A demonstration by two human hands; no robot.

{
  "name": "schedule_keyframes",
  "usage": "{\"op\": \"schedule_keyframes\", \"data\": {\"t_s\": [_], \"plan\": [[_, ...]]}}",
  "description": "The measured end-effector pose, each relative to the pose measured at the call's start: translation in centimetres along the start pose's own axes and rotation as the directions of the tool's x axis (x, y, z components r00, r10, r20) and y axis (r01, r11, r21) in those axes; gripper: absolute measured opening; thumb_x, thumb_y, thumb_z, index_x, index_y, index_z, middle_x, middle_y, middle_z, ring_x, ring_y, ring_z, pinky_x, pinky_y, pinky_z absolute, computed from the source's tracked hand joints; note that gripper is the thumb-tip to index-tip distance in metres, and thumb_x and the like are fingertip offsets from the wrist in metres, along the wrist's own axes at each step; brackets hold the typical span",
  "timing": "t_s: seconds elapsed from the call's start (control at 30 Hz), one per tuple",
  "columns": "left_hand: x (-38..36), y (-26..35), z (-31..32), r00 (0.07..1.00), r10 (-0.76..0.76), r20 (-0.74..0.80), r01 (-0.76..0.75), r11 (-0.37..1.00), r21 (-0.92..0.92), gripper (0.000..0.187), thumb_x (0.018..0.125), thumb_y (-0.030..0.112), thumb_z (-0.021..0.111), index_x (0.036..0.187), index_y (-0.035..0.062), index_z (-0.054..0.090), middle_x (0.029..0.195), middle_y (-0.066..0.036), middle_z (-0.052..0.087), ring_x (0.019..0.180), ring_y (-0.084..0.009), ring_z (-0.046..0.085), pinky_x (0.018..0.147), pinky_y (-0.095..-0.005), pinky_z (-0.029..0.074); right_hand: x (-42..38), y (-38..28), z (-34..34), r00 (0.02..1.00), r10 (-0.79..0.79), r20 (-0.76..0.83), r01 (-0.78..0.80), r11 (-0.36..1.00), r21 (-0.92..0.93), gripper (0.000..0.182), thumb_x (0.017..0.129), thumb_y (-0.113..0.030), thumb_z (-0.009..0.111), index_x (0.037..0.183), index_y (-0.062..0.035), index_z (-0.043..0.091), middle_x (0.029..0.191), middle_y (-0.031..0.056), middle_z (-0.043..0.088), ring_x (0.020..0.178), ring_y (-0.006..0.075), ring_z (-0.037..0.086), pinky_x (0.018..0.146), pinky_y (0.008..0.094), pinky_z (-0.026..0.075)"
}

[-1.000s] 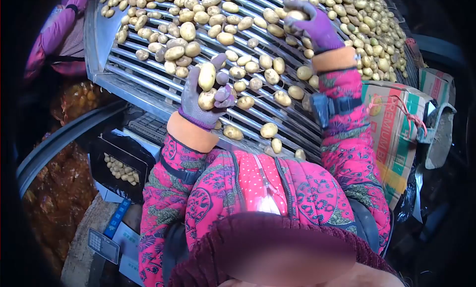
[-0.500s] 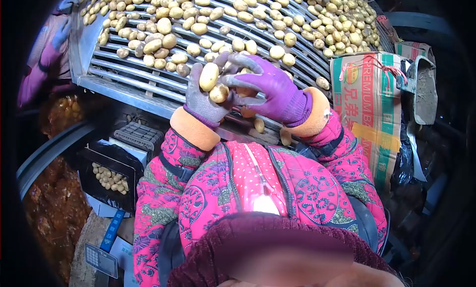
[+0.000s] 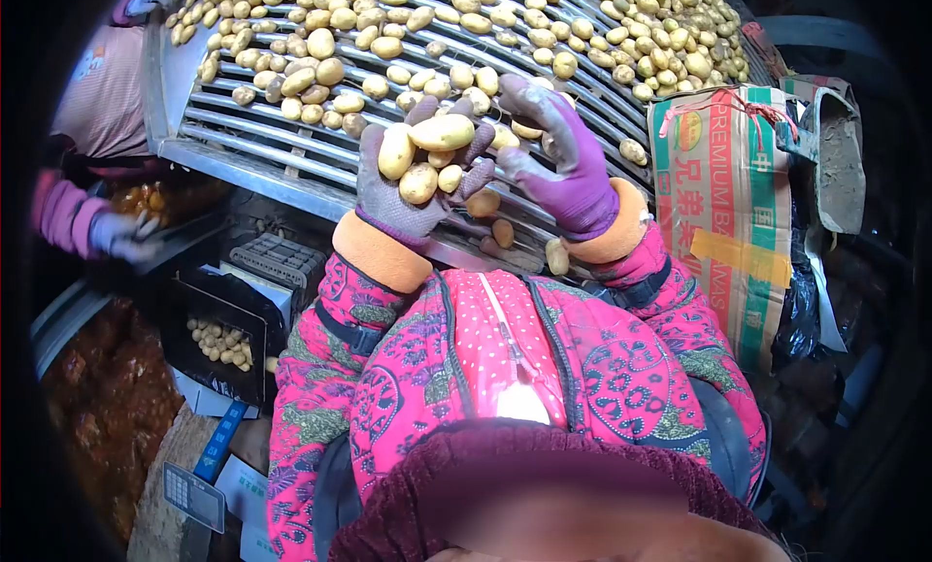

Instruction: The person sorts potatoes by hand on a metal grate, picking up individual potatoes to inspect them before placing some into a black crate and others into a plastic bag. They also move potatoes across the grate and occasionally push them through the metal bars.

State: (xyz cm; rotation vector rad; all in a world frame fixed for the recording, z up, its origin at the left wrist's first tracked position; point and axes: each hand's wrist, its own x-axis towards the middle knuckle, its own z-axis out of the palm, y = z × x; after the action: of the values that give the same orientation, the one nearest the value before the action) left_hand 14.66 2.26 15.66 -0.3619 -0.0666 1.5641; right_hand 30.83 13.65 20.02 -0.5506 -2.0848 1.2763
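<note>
My left hand (image 3: 386, 201), in a grey and purple glove, is cupped palm up around several potatoes (image 3: 440, 132) of differing sizes. To its right, my right hand (image 3: 575, 183) in a purple glove has its fingers apart, with nothing visible in its grip. Both hands are over the near edge of a slatted metal rack (image 3: 233, 149) on which many loose potatoes (image 3: 388, 48) lie. A few more potatoes (image 3: 482, 204) are just below my hands, by the rack's near edge.
At the right stands a printed cardboard carton (image 3: 718, 203) beside a metal scoop-like piece (image 3: 838, 164). On the left are a black-lined box with potatoes (image 3: 221, 347), a grey crate (image 3: 277, 261) and a scale display (image 3: 194, 497). Another person's gloved hand (image 3: 121, 234) is at far left.
My right hand has drawn away to the right from my left hand, and its fingers have spread. The potatoes in my left palm are now more exposed. The other person's lower arm has moved down.
</note>
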Motion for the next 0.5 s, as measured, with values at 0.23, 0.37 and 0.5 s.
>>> {"op": "schedule_keyframes", "data": {"t_s": [0.23, 0.37, 0.5], "plan": [[-4.3, 0.4, -0.5, 0.996, 0.072, 0.045, -0.077, 0.989, 0.127, 0.077, 0.088, 0.071, 0.024, 0.144, 0.0189, 0.036, 0.151, -0.015, 0.031, 0.126, -0.0453, 0.045, 0.091, -0.0562, 0.045, -3.2, 2.3, -0.4, 0.963, 0.270, -0.006, -0.264, 0.946, 0.189, 0.052, 0.082, -0.002, 0.065, 0.132, -0.0007, 0.050, 0.125, 0.0105, 0.055, 0.109, 0.0184, 0.058, 0.096, 0.0316, 0.048], [-10.2, 3.2, -2.2, 0.963, 0.240, 0.124, -0.263, 0.939, 0.223, 0.074, 0.086, 0.069, 0.038, 0.139, 0.0169, 0.045, 0.147, -0.020, 0.038, 0.113, -0.0433, 0.054, 0.078, -0.0486, 0.051, -4.9, 4.9, -3.2, 0.969, 0.242, -0.057, -0.243, 0.970, -0.021, 0.053, 0.082, -0.005, 0.068, 0.132, -0.0034, 0.051, 0.123, 0.0110, 0.056, 0.108, 0.0189, 0.058, 0.092, 0.0312, 0.049], [-20.7, 6.2, -5.4, 0.820, 0.563, -0.099, -0.423, 0.714, 0.558, 0.063, 0.092, 0.058, 0.040, 0.134, 0.0122, 0.050, 0.145, -0.020, 0.041, 0.096, -0.0357, 0.058, 0.068, -0.0403, 0.052, -8.0, 6.6, -7.4, 0.885, 0.420, -0.201, -0.452, 0.878, -0.159, 0.054, 0.082, -0.005, 0.067, 0.134, -0.0034, 0.049, 0.127, 0.0115, 0.051, 0.111, 0.0203, 0.057, 0.092, 0.0313, 0.050]]}}
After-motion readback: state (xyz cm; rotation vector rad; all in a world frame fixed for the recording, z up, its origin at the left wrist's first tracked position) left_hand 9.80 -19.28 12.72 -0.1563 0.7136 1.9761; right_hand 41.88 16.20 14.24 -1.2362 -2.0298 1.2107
